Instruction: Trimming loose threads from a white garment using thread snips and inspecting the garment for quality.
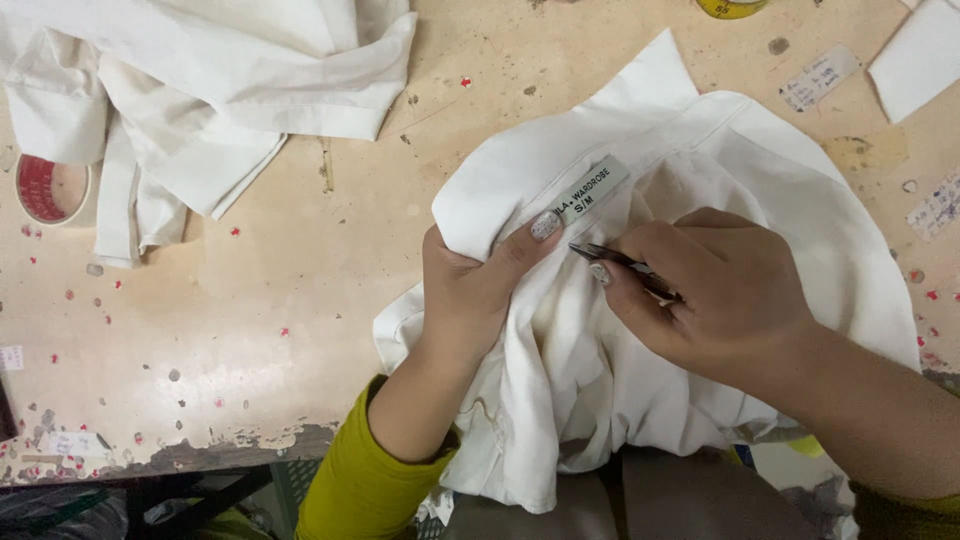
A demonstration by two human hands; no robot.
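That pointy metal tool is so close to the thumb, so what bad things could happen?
The thin metal tool in the right hand points at the left hand's thumb, which pinches the white garment just below its sewn-in label. A slip might prick that thumb. The tip could also snag or pierce the white cloth. Part of the garment hangs off the table edge, so it might slide down.

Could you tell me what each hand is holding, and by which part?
Left hand grips the white garment near its neck label; right hand pinches dark tweezers mid-shaft.
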